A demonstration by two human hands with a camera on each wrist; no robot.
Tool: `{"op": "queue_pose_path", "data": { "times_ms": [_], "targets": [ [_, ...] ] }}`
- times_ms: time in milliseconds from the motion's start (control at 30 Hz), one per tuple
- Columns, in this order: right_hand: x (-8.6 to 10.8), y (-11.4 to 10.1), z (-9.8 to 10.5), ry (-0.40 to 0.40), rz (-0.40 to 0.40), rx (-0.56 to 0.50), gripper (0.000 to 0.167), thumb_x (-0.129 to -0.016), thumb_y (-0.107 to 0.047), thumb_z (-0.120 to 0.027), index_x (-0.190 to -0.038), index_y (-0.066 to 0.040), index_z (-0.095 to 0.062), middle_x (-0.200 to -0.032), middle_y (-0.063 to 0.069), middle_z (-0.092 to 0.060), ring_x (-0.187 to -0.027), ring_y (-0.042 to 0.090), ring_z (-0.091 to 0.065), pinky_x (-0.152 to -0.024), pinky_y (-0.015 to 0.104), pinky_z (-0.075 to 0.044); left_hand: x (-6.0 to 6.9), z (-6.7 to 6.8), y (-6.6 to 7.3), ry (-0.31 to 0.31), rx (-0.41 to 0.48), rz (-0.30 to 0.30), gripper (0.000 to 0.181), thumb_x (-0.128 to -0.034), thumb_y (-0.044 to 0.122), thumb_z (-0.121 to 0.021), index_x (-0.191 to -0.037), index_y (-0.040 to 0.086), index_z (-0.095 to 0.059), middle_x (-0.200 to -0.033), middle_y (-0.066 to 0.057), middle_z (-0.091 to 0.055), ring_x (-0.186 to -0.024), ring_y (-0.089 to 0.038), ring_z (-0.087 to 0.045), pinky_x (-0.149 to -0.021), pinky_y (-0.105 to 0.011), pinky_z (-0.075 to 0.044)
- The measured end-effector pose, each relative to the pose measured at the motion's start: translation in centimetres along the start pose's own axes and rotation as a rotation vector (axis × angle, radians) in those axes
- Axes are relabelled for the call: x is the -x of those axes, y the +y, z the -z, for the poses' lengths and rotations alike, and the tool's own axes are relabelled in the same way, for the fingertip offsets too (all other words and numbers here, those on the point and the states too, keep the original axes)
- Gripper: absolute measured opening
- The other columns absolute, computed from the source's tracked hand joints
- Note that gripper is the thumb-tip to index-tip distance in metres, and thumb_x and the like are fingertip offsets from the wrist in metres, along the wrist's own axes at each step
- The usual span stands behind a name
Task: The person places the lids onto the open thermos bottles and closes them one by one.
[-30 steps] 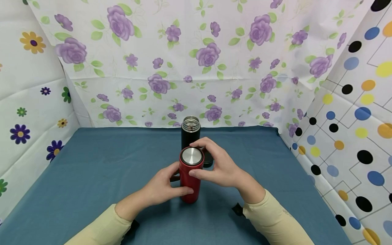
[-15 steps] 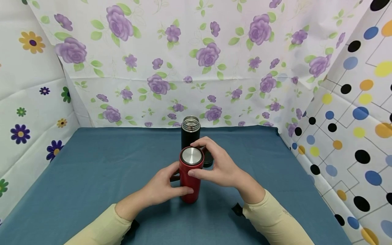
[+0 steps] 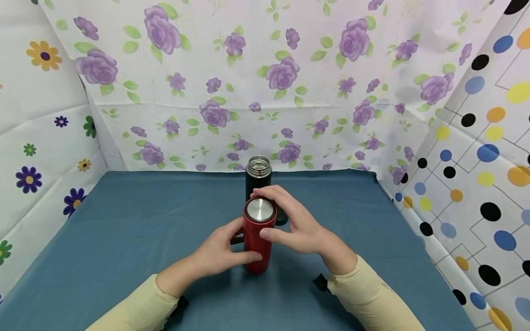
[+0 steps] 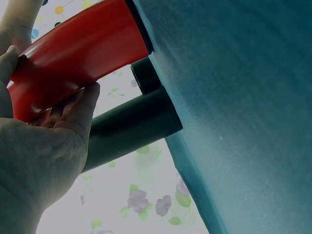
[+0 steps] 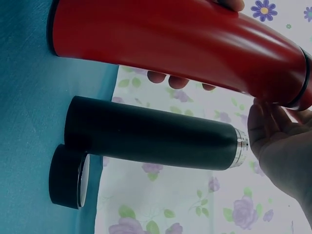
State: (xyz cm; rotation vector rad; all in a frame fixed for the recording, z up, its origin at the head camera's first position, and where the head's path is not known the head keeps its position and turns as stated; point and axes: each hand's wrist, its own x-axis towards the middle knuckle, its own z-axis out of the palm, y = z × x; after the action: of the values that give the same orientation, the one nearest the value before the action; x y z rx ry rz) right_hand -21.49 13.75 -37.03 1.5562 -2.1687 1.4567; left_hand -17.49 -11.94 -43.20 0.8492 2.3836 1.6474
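Observation:
A red thermos (image 3: 253, 239) stands upright on the blue cloth, its silver-topped lid (image 3: 260, 210) on. My left hand (image 3: 215, 250) grips the lower body, thumb across the front and fingers round the far side. Near the top, my right hand (image 3: 304, 230) holds the thermos between thumb and fingers, just below and behind the lid; its far fingertips are partly hidden in the head view. Behind it stands a black thermos (image 5: 151, 131) without a lid, its steel threaded neck (image 3: 258, 166) showing. A black lid (image 5: 68, 175) rests on the cloth beside that thermos's base.
Blue cloth (image 3: 165, 211) covers the table. A floral curtain (image 3: 186, 92) hangs along the back edge, with a flower-print sheet (image 3: 41, 128) at left and a dotted sheet (image 3: 468, 184) at right.
My right hand's fingertips have slid slightly left behind the lid, and its thumb has shifted a little right. The left hand and both thermoses look unmoved.

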Motion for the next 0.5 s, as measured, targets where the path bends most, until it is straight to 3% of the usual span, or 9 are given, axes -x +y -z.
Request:
{"op": "queue_pose_path", "data": {
  "times_ms": [267,500],
  "targets": [
    [-0.13,0.23,0.13,-0.020,0.056,-0.037,0.069,-0.116,-0.049,-0.055,-0.165,-0.002,-0.045,-0.164,0.014,-0.049,-0.146,0.031,-0.050,-0.119,0.049,-0.049,-0.06,-0.04,0.01,0.000,0.001,0.007,0.066,-0.0958,0.029,-0.092,-0.153,0.024,-0.060,-0.144,0.008,-0.068,-0.136,-0.018,-0.065,-0.115,-0.054,-0.056],
    [-0.07,0.33,0.24,-0.027,0.050,-0.025,0.072,-0.116,-0.051,-0.053,-0.167,-0.001,-0.043,-0.163,0.015,-0.051,-0.147,0.031,-0.050,-0.119,0.050,-0.048,-0.06,-0.08,0.04,0.000,-0.003,0.007,0.067,-0.0962,0.029,-0.091,-0.154,0.023,-0.058,-0.146,0.006,-0.068,-0.137,-0.020,-0.065,-0.114,-0.055,-0.056]
  ]
}}
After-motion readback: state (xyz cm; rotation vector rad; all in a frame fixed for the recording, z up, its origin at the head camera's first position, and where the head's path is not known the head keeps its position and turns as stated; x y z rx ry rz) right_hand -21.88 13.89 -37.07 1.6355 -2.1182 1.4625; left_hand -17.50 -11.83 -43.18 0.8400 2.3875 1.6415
